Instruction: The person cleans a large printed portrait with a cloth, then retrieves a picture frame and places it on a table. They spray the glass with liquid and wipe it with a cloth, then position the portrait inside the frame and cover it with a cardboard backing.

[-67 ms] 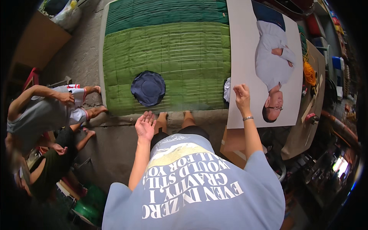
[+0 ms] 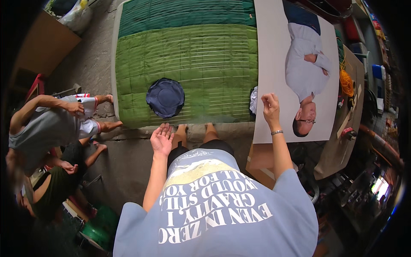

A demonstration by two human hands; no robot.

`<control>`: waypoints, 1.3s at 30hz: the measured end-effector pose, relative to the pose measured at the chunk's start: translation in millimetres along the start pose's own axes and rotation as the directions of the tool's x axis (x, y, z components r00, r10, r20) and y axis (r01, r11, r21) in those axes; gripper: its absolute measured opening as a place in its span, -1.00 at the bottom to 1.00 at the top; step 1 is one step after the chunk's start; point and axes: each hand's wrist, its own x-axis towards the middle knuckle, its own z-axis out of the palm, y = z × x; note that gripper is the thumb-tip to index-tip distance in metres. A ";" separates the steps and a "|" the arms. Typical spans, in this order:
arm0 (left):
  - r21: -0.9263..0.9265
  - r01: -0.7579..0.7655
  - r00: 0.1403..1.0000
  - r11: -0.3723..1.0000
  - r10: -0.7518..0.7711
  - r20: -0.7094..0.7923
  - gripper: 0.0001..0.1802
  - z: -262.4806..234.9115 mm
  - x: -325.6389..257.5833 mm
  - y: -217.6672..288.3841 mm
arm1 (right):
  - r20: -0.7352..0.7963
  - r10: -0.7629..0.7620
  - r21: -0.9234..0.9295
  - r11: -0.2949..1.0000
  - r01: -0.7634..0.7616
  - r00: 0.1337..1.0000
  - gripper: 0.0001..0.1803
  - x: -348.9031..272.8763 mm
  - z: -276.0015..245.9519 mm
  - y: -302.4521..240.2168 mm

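Note:
My right hand (image 2: 270,106) is raised with its fingers pinched on the left edge of a large white poster (image 2: 278,51), which carries a printed portrait of a person in a white shirt. My left hand (image 2: 162,139) is held out flat, palm up, fingers apart and holding nothing. It hovers just in front of the near edge of a green quilted mat (image 2: 205,64) spread on the concrete floor. A dark blue round hat (image 2: 165,97) lies on the mat near that edge. My bare feet stand at the mat's edge.
Two other people (image 2: 51,124) crouch on the floor at the left, one lower down in dark clothes (image 2: 55,184). A green stool (image 2: 96,229) stands bottom left. A cluttered workbench with orange cord (image 2: 346,83) runs along the right. A brown cardboard box (image 2: 261,158) sits under the poster.

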 end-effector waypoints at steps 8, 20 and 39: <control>0.022 -0.029 0.999 0.999 0.030 -0.035 -0.52 2.8 1.2 6.3 | 0.262 -0.224 -0.412 0.853 0.319 0.939 -0.79 27.7 12.3 2.9; 0.042 -0.061 0.997 0.997 0.063 -0.035 -0.50 -0.5 7.4 2.0 | 0.065 -0.149 0.126 0.982 0.140 0.987 -0.85 -4.2 -3.5 21.6; -0.322 0.178 0.791 0.930 0.060 0.609 -0.34 50.5 -98.4 -2.4 | 0.480 -0.662 0.768 0.635 0.089 0.575 -0.60 -87.4 104.5 -312.8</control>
